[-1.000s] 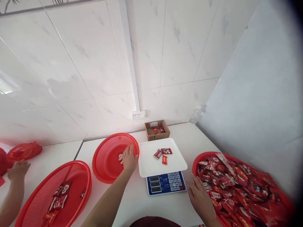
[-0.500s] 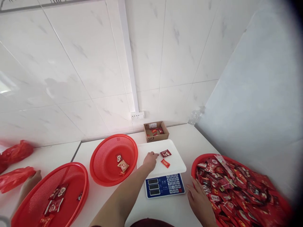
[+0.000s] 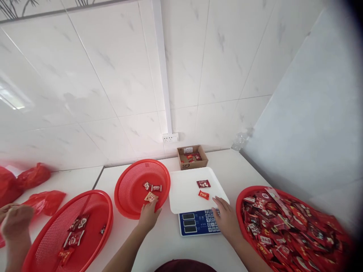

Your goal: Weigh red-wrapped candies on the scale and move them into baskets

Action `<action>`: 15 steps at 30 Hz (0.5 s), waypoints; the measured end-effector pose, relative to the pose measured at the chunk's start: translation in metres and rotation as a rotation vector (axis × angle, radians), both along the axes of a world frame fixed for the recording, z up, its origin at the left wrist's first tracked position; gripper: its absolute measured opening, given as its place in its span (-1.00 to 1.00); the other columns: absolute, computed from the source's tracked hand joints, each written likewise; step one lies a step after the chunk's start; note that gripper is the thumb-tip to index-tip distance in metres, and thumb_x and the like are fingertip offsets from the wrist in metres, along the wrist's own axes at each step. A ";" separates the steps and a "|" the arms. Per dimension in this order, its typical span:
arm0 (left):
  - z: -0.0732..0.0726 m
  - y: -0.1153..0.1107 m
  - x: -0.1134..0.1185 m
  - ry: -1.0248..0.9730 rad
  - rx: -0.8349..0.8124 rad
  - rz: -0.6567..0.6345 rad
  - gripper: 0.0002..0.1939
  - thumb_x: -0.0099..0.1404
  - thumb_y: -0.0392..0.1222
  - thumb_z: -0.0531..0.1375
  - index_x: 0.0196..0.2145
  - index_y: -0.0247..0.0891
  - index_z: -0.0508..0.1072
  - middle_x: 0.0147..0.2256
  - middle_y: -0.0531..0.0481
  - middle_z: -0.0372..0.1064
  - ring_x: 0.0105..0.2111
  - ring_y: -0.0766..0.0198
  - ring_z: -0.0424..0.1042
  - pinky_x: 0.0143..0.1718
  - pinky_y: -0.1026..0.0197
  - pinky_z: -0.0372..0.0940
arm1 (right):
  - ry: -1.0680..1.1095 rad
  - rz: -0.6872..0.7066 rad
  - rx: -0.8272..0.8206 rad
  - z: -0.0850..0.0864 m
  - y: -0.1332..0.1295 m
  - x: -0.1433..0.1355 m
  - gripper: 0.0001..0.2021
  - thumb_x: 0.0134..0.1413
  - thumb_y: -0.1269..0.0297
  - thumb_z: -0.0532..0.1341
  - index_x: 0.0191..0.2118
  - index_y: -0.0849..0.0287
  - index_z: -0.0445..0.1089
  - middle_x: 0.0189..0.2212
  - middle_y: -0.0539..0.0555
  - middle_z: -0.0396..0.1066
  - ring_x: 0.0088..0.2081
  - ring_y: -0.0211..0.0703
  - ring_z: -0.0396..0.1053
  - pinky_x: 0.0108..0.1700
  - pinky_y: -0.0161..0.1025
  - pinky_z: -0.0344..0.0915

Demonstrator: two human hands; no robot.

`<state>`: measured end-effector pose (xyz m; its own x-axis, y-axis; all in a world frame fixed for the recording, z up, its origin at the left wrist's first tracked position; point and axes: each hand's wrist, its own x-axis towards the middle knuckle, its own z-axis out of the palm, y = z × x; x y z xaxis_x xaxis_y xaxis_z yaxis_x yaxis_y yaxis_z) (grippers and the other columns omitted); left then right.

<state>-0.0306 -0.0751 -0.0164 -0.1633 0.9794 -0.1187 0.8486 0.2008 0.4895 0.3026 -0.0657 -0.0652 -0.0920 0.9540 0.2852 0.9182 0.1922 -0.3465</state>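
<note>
My left hand [image 3: 149,217] reaches over the near rim of the middle red basket [image 3: 124,181], fingers apart. Its fingertips are beside a beige snack packet [image 3: 151,197]; two dark red packets [image 3: 156,187] lie just behind. Over the front right corner of a digital scale [image 3: 195,223] is my right hand [image 3: 226,219], fingers stretched out and holding nothing. On the scale's white tray [image 3: 181,189] rest a dark red packet [image 3: 203,184] and a smaller bright red packet [image 3: 203,195], close to my right fingertips. Part of the keypad is hidden by that hand.
At right, a large red basket [image 3: 239,200] is heaped with red packets. A small cardboard box [image 3: 193,165] holding packets stands behind the scale. Another red basket [image 3: 109,211] with several packets is at left, beside a co-worker's hands [image 3: 17,223] and red plastic bags [image 3: 48,202].
My left hand has moved left from the tray to the middle basket, where another dark red packet now shows. My right hand has gone from the large basket's rim to the scale.
</note>
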 end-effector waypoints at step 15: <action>0.003 -0.021 -0.006 0.145 -0.188 -0.187 -0.55 0.29 -0.26 -0.08 0.12 -0.21 0.27 0.08 -0.12 0.31 0.02 0.14 0.33 0.21 -0.08 -0.09 | 0.388 0.122 -0.447 0.051 0.082 -0.113 -0.56 0.11 0.15 0.05 0.11 0.07 0.23 -0.07 0.04 0.43 -0.09 -0.19 0.39 -0.12 -0.26 0.30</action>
<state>-0.0364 -0.0959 -0.0129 -0.0111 0.9572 -0.2892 0.9378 0.1104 0.3293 0.1896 0.0164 -0.0138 -0.1777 0.9783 -0.1066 0.6893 0.0464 -0.7230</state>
